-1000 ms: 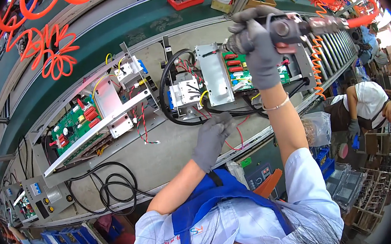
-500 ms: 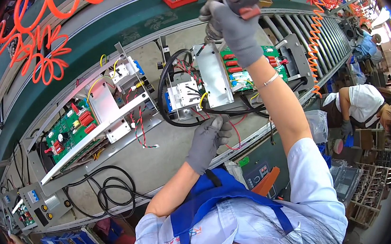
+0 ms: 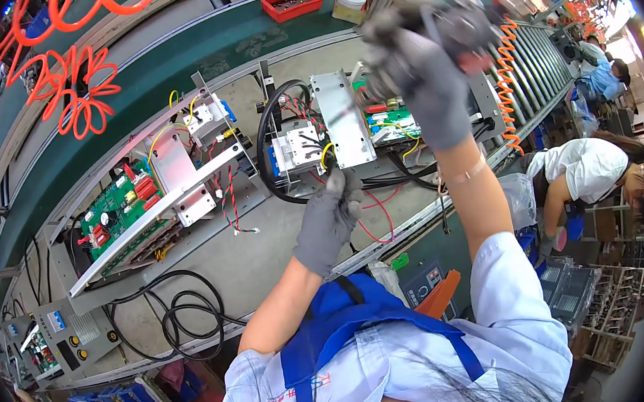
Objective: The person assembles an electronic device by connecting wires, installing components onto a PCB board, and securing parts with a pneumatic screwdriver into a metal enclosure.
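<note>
Right hand (image 3: 437,99) has the driver (image 3: 469,28) by the plate (image 3: 344,132), left hand (image 3: 323,228) is bunched below — can't tell if it's gripping anything — so a slip could gouge the board (image 3: 404,122).

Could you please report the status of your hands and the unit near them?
Right hand gripping power tool, both blurred. Left hand by near edge of silver plate, grip unclear. Tool hand hiding part of green board.
</note>
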`<control>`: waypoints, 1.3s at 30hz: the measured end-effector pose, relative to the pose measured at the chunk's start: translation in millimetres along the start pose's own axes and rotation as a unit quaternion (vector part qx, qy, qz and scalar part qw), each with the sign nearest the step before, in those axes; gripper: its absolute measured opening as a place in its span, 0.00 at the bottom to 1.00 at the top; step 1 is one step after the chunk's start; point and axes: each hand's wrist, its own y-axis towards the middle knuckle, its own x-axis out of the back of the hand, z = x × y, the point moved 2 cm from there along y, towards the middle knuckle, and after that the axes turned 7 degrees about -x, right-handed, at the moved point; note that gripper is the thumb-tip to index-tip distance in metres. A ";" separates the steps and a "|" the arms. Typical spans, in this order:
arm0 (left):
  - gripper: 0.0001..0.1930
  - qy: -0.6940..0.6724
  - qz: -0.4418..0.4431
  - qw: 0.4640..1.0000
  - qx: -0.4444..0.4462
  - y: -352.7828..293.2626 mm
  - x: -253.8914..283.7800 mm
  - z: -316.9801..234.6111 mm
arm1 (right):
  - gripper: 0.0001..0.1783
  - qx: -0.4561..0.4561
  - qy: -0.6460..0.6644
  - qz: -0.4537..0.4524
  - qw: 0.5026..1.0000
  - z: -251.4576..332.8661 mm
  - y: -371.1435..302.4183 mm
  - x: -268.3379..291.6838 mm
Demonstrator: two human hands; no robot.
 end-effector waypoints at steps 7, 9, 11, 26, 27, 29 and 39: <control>0.08 -0.099 -0.004 0.994 0.055 10.6 -1.0 15.4 | 0.21 0.047 0.054 -0.025 0.997 37.2 -80.8 32.6; 0.07 -0.105 0.007 0.992 0.067 8.2 -1.2 22.7 | 0.21 0.059 0.056 -0.034 0.996 40.3 -89.8 37.9; 0.07 -0.119 0.009 0.991 0.060 7.0 -3.7 28.8 | 0.21 0.070 0.058 -0.045 0.995 41.9 -96.8 40.6; 0.10 -0.074 0.035 0.996 0.028 12.1 5.6 20.1 | 0.21 0.059 0.072 -0.041 0.995 31.5 -103.4 48.0; 0.11 -0.062 0.049 0.996 0.033 12.4 6.9 19.8 | 0.21 0.058 0.072 -0.041 0.995 30.4 -102.8 48.8; 0.11 -0.055 0.063 0.996 0.045 14.1 15.5 18.8 | 0.21 0.054 0.078 -0.049 0.994 28.0 -101.6 50.1; 0.16 0.170 -0.089 0.981 0.026 30.8 1.1 27.3 | 0.19 0.066 0.000 -0.066 0.996 12.3 -77.9 51.6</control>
